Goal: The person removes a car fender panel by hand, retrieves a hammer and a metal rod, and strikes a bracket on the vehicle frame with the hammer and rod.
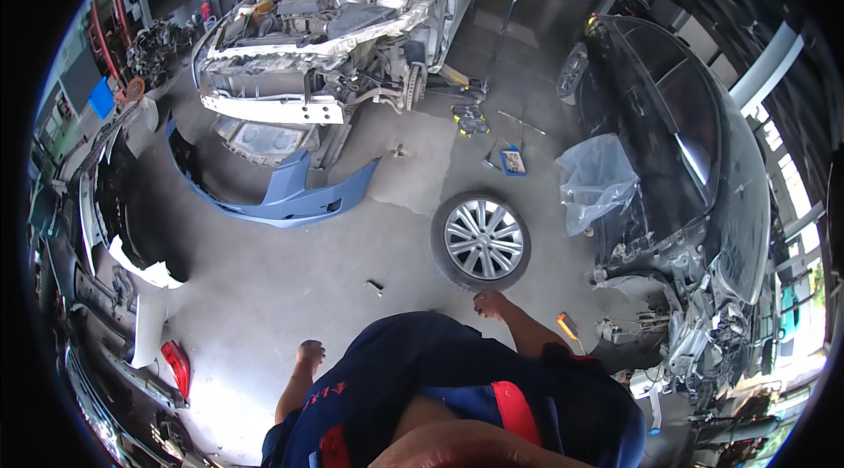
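A wheel with a silver multi-spoke rim (483, 239) lies flat on the grey floor. Just below its tyre is my right hand (490, 305), apart from it as far as I can make out, with the fingers curled; whether anything is in them is too small to tell. My left hand (310, 352) hangs over the floor at the lower left, its fingers loosely bent and too small to read clearly. Between the hands and further forward, a small dark object (374, 287) rests on the floor. To the right of my right hand is an orange tool (568, 325).
Ahead stands a car with its front stripped (308, 46). A blue bumper (290, 204) lies before it. A dark car (668, 134) with plastic sheeting (600, 180) is at the right. A red tail light (176, 370), a blue tray (512, 161) and other car parts lie around.
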Available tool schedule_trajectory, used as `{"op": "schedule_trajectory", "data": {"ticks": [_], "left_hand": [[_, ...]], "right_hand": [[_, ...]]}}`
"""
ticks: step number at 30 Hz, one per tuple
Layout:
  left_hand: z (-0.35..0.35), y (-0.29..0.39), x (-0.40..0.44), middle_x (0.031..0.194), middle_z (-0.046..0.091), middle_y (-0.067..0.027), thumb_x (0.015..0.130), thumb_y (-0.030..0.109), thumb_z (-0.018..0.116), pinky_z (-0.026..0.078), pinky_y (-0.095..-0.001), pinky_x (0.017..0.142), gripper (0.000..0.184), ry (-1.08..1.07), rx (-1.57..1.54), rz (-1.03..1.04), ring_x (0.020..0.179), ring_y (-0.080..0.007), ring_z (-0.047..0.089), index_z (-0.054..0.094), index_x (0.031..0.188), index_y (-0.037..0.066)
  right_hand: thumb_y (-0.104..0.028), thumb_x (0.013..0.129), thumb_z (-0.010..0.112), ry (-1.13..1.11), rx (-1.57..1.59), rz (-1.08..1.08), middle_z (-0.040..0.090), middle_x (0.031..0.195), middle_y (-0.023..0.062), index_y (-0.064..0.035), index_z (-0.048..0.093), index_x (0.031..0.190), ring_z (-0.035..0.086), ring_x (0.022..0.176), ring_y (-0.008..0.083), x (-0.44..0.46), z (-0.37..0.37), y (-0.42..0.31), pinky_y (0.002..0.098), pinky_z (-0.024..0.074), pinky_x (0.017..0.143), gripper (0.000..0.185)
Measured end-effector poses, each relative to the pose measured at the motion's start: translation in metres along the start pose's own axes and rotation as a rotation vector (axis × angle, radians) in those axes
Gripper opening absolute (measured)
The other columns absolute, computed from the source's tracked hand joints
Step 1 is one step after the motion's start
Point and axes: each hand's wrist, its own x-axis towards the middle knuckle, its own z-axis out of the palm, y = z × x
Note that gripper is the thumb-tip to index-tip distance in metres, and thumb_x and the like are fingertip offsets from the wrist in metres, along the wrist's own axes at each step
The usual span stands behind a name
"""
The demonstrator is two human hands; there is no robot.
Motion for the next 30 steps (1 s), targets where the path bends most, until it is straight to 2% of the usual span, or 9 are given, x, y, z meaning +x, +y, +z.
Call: {"op": "schedule_trajectory", "data": {"ticks": [5, 9, 12, 15, 19, 24, 25, 27, 30], "left_hand": [[0.025, -0.025, -0.009, 0.104, 0.073, 0.0008, 0.092, 0.028, 0.060, 0.056, -0.0381, 0.091, 0.018, 0.004, -0.315, -0.007, 0.106, -0.0212, 0.069, 0.074, 0.104, 0.026], [0.024, -0.029, -0.038, 0.110, 0.074, 0.0004, 0.091, 0.029, 0.061, 0.055, -0.0393, 0.095, 0.017, -0.011, -0.058, 0.011, 0.111, -0.0220, 0.068, 0.077, 0.096, 0.025], [0.026, -0.035, -0.040, 0.109, 0.075, -0.0005, 0.094, 0.030, 0.059, 0.056, -0.0386, 0.095, 0.020, -0.105, 0.222, -0.015, 0.112, -0.0221, 0.068, 0.077, 0.099, 0.023], [0.016, -0.043, -0.033, 0.104, 0.075, -0.0037, 0.097, 0.030, 0.054, 0.056, -0.0410, 0.087, 0.023, -0.145, 0.206, 0.083, 0.103, -0.0244, 0.069, 0.074, 0.101, 0.020], [-0.011, -0.070, -0.021, 0.097, 0.074, -0.0081, 0.100, 0.026, 0.049, 0.056, -0.0451, 0.075, 0.026, -0.133, 0.067, 0.325, 0.091, -0.0283, 0.070, 0.072, 0.100, 0.016], [-0.074, -0.076, 0.025, 0.098, 0.077, -0.0104, 0.094, 0.019, 0.056, 0.059, -0.0437, 0.078, 0.021, 0.129, 0.957, 0.479, 0.091, -0.0285, 0.074, 0.076, 0.100, 0.013], [-0.090, -0.074, 0.038, 0.098, 0.078, -0.0109, 0.093, 0.018, 0.057, 0.059, -0.0434, 0.078, 0.021, 0.227, 0.895, 0.382, 0.091, -0.0286, 0.075, 0.076, 0.100, 0.012], [-0.132, -0.031, 0.029, 0.097, 0.078, -0.0167, 0.095, 0.020, 0.056, 0.058, -0.0430, 0.084, 0.026, 0.523, -0.466, -0.130, 0.093, -0.0337, 0.075, 0.078, 0.102, 0.009], [-0.249, 0.073, -0.030, 0.098, 0.076, -0.0202, 0.100, 0.016, 0.056, 0.057, -0.0403, 0.086, 0.024, 0.867, -0.266, 0.120, 0.093, -0.0337, 0.075, 0.074, 0.101, 0.001]], "right_hand": [[-0.017, 0.091, 0.060, -0.117, -0.149, 0.137, 0.067, 0.077, 0.0074, -0.0064, 0.070, 0.085, 0.062, 0.062, 0.0176, 0.017, 0.002, 0.038, 0.0325, 0.0477, 0.053, 0.015], [-0.015, 0.090, 0.060, -0.027, -0.081, 0.159, 0.064, 0.074, 0.0068, -0.0073, 0.070, 0.083, 0.059, 0.058, 0.0184, 0.000, 0.007, 0.039, 0.0335, 0.0465, 0.051, 0.014], [-0.027, 0.094, 0.068, -0.170, -0.116, 0.129, 0.069, 0.089, 0.0044, -0.0083, 0.072, 0.106, 0.065, 0.075, 0.0190, 0.043, -0.018, 0.063, 0.0368, 0.0540, 0.069, 0.023], [-0.024, 0.092, 0.072, 0.072, 0.143, 0.118, 0.068, 0.090, 0.0039, -0.0076, 0.073, 0.109, 0.064, 0.077, 0.0200, 0.030, -0.028, 0.016, 0.0377, 0.0550, 0.070, 0.024], [-0.020, 0.093, 0.073, 0.348, 0.189, -0.186, 0.069, 0.097, 0.0050, -0.0052, 0.072, 0.112, 0.066, 0.084, 0.0152, -0.032, -0.044, -0.085, 0.0331, 0.0587, 0.073, 0.024], [-0.018, 0.095, 0.073, 0.523, 0.249, -0.544, 0.069, 0.087, 0.0014, -0.0024, 0.073, 0.109, 0.061, 0.071, 0.0081, -0.061, -0.075, -0.173, 0.0251, 0.0501, 0.064, 0.021], [-0.014, 0.095, 0.072, 0.509, 0.321, -0.638, 0.068, 0.084, 0.0000, -0.0024, 0.073, 0.107, 0.059, 0.069, 0.0070, -0.064, -0.084, -0.189, 0.0242, 0.0485, 0.064, 0.017], [-0.010, 0.098, 0.070, 0.541, 0.327, -0.827, 0.065, 0.081, -0.0016, -0.0034, 0.071, 0.105, 0.059, 0.071, 0.0066, -0.103, -0.092, -0.243, 0.0228, 0.0479, 0.067, 0.010], [-0.007, 0.097, 0.073, 0.593, 0.319, -1.127, 0.059, 0.078, -0.0086, -0.0032, 0.071, 0.102, 0.048, 0.070, 0.0005, -0.167, -0.112, -0.314, 0.0196, 0.0400, 0.062, 0.007]]}}
